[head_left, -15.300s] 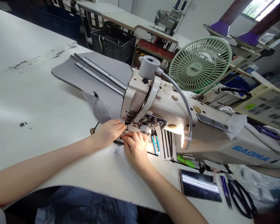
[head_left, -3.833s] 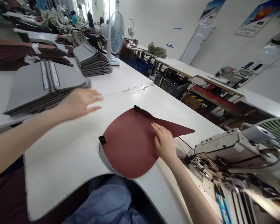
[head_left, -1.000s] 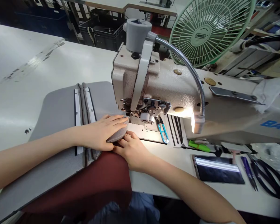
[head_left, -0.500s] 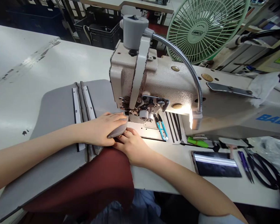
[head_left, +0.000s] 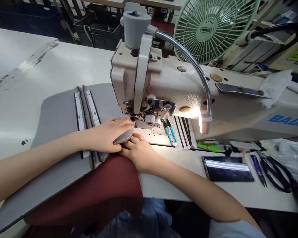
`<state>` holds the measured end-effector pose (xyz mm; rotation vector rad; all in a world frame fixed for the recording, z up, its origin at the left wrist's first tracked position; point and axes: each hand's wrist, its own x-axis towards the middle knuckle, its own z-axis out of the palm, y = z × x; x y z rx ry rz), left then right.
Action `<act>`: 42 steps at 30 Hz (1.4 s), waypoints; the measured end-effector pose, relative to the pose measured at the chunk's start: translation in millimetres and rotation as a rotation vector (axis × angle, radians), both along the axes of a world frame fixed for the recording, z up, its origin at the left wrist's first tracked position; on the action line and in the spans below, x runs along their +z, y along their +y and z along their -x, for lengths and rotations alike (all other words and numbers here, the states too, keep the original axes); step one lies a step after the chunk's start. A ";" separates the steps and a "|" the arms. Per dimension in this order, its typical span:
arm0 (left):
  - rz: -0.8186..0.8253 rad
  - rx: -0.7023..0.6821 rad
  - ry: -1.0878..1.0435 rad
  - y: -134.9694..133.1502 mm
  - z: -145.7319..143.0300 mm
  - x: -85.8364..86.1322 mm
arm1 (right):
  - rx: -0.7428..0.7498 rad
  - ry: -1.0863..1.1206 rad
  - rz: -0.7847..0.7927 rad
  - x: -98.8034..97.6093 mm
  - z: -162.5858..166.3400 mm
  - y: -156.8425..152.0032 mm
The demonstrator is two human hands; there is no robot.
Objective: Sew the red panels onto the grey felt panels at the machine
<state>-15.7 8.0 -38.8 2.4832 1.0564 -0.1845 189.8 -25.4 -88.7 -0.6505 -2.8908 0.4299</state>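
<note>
A padded grey fabric panel [head_left: 57, 112] lies on the table, its corner under the needle area of the sewing machine [head_left: 139, 79]. Two white strips [head_left: 91, 107] with dark edges flank a ridged seam on it. My left hand [head_left: 106, 134] rests flat on the panel, fingers stretched toward the presser foot, thumb apart by the edge. Close beside it, my right hand [head_left: 141, 152] has its fingers curled at the panel's near edge, gripping it; the fingertips are partly hidden. Maroon material [head_left: 109, 191] hangs below the panel over the table's front edge.
Blue thread snips [head_left: 171, 132] and dark strips [head_left: 182, 132] lie beside the needle plate. To the right are a phone [head_left: 228, 168], a purple pen-like tool [head_left: 258, 170] and black scissors [head_left: 279, 175]. A lamp [head_left: 205, 122] hangs from the machine; a green fan [head_left: 206, 29] stands behind.
The whole view has shifted slightly, with the machine and tools now a little further left and up. Both hands keep nearly the same hold on the panel.
</note>
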 end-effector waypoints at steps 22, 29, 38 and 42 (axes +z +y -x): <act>-0.126 0.142 0.181 -10.3 -24.2 5.4 | -0.004 -0.046 -0.072 -0.8 -13.5 -9.6; -0.169 0.169 0.271 -0.8 -33.7 6.8 | 0.030 -0.087 0.006 8.3 -21.6 -3.5; -0.434 0.030 0.364 -24.2 -15.6 22.6 | 0.051 -0.113 0.011 4.6 -25.5 -0.6; -0.339 0.031 0.428 -33.0 -1.5 35.4 | 0.028 -0.118 -0.015 1.2 -21.2 0.8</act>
